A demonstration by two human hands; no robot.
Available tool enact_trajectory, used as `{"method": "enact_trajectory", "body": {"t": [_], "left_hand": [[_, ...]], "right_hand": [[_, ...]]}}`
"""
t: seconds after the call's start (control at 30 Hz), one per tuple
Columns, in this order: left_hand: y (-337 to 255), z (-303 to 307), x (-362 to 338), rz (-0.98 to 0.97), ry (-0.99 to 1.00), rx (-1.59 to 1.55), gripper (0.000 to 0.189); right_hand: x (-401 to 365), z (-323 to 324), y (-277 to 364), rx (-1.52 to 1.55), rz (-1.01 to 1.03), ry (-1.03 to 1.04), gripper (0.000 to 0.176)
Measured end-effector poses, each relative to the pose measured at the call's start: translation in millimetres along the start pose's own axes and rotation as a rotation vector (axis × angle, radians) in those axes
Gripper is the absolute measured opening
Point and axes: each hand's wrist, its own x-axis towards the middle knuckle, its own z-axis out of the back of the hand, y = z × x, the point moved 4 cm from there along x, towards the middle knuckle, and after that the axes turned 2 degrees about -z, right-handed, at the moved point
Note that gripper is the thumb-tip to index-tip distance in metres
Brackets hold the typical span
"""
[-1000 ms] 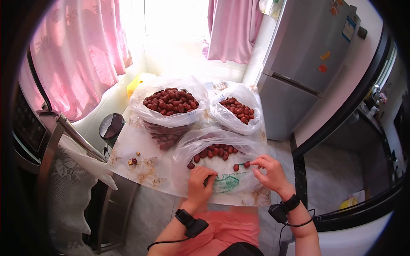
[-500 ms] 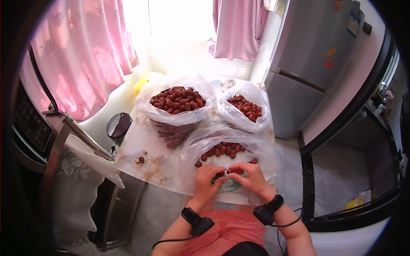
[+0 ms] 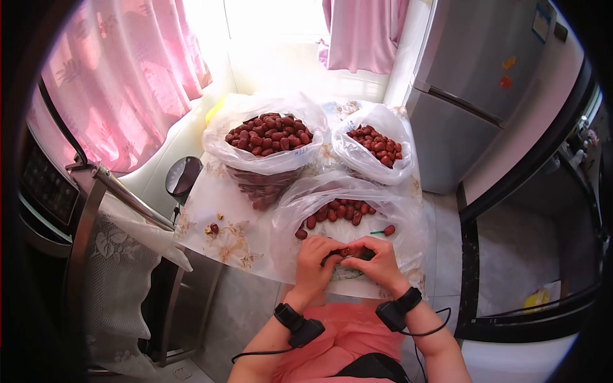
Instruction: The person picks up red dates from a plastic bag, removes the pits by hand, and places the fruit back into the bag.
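My left hand (image 3: pixel 314 262) and my right hand (image 3: pixel 378 258) meet over the front plastic bag (image 3: pixel 287 223), fingertips pinched around a red date (image 3: pixel 345 252) between them. That bag lies open with several dates in a row inside. A single date (image 3: pixel 389 230) with a thin green strip beside it lies to the right, beyond my right hand. Farther back stand a large clear bag (image 3: pixel 255 163) heaped with dates and a smaller bag (image 3: pixel 367 169) of dates.
The bags stand on a flowered table (image 3: pixel 211 246). Date scraps (image 3: pixel 212 228) lie at its left. A dark-lidded bin (image 3: pixel 183 177) is beyond the left edge, a grey fridge (image 3: pixel 447 134) at the back right. Cables hang from both wrist devices.
My hands have drawn together, closing the gap between the fingertips around the date. The view has shifted slightly. The single date at the right and its green strip are now in fuller view.
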Motion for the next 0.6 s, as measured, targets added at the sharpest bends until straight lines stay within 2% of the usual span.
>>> {"method": "enact_trajectory", "body": {"t": [0.6], "left_hand": [[-3.0,1.1,0.9,0.000,-0.003,0.008,0.028]], "right_hand": [[0.5,-1.9,-4.2,-0.025,0.021,-0.018,0.031]]}}
